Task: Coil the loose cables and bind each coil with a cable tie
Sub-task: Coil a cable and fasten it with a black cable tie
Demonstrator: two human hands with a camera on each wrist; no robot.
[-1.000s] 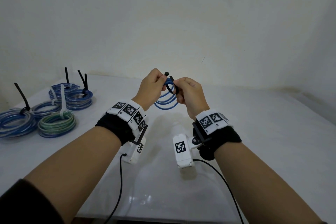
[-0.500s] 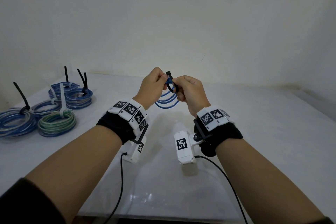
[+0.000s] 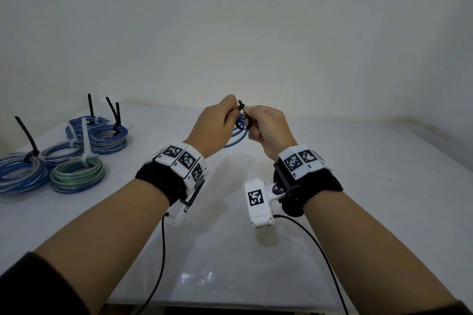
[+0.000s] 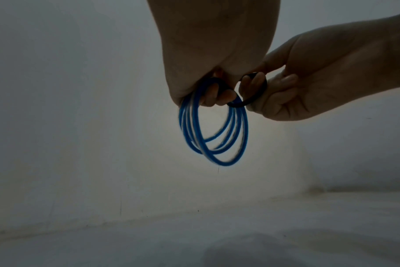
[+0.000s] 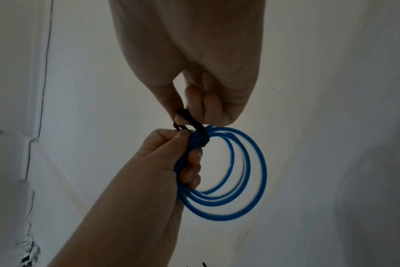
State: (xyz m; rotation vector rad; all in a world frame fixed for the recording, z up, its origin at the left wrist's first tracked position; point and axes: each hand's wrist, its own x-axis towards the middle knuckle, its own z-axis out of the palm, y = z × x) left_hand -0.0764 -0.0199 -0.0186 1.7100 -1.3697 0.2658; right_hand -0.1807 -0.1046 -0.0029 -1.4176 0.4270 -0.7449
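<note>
Worktop (image 3: 358,186), white and set against a pale wall, carries five bound coils (image 3: 76,174) at its far left, each with a tie tail sticking up, well apart from the hands. Both forearms reach forward over its middle, and the work is held in the air above it, not resting on anything.

The left hand (image 3: 212,128) has its fingers curled round the top of the blue coil (image 5: 228,180), bunching the turns together; the rest of the coil hangs below in loose rings, its plane roughly upright. The right hand (image 3: 268,128), just beside the left and nearly touching it, pinches the black tie (image 4: 251,97) between thumb and fingertips. The tie already loops round the bunched turns right next to the left hand's fingers, and its head (image 5: 179,126) sits between the two thumbs in the right wrist view.

Judging from this, the step in hand is closing the tie. The tie lies across the cable turns, and its loop opens toward the right hand, so the tightening pull would most likely run rightward, away from the left hand that anchors the coil. Whether the tail is already through the head cannot be told.
</note>
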